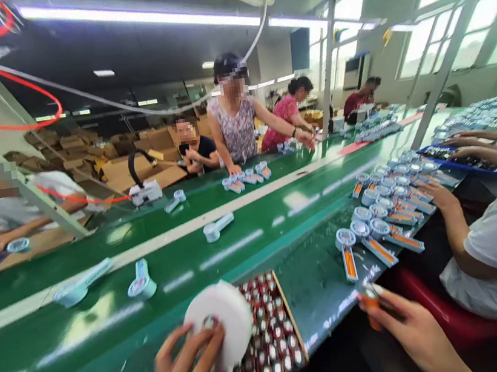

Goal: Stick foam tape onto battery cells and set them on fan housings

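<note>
My left hand has its fingers bent over a white round piece, with a small metallic part under the fingertips. The white piece overlaps the left side of a box of small red and silver cylindrical parts. My right hand is closed on an orange part with a metallic top, held off the table's front edge. Just beyond it lie rows of light blue handled housings with orange strips in their handles.
A green conveyor crosses the view, carrying scattered light blue housings. Several people stand or sit across it. At the right, a co-worker's hand touches the housings, near a blue tray. A red hose hangs at upper left.
</note>
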Demonstrator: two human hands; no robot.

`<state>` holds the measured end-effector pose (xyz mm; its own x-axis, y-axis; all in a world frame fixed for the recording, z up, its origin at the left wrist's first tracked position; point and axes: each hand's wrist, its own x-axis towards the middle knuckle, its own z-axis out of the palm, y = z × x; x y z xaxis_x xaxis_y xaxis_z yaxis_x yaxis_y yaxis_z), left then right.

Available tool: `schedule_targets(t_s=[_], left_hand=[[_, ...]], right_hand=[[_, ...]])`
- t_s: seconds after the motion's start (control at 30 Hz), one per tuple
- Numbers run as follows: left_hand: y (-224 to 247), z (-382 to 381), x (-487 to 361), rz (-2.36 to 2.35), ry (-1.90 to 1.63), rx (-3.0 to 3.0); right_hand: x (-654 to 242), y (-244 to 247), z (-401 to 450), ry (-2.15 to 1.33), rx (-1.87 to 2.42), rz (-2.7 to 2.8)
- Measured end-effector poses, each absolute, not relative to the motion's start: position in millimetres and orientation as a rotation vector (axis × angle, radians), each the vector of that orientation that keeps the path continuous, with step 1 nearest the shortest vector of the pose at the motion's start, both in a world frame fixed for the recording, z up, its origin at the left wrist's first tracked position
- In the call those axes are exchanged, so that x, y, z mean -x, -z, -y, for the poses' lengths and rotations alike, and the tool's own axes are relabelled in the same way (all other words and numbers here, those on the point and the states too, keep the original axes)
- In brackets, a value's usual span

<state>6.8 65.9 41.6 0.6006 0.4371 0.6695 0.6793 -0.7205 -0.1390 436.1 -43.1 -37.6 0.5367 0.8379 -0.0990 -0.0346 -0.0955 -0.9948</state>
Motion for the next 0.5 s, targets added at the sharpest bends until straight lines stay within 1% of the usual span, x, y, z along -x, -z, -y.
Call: schedule_targets(t_s=[0.1,0.2,0.27,0.37,0.43,0.5], left_hand=[[-70,-67,-60,0.768,0.781,2.605],[-82,-73,-81,0.713,0.679,2.656],[-83,-75,-82,0.674,0.645,2.645],[-81,-77,-79,0.584,0.621,2.635],[-78,-78,-79,0.54,0.624,2.636],[-75,-79,-79,0.509,0.64,2.624]], right_hand=[[-394,-25,15,-0.839,1.299,1.021],[-369,-66,-9,-0.826,1.222,1.266],[-363,-78,-19,-0.794,1.228,1.374],[-360,-80,-28,-0.743,1.25,1.464],[-361,-80,-33,-0.773,1.27,1.524],[-364,-81,-37,-0.883,1.257,1.577]])
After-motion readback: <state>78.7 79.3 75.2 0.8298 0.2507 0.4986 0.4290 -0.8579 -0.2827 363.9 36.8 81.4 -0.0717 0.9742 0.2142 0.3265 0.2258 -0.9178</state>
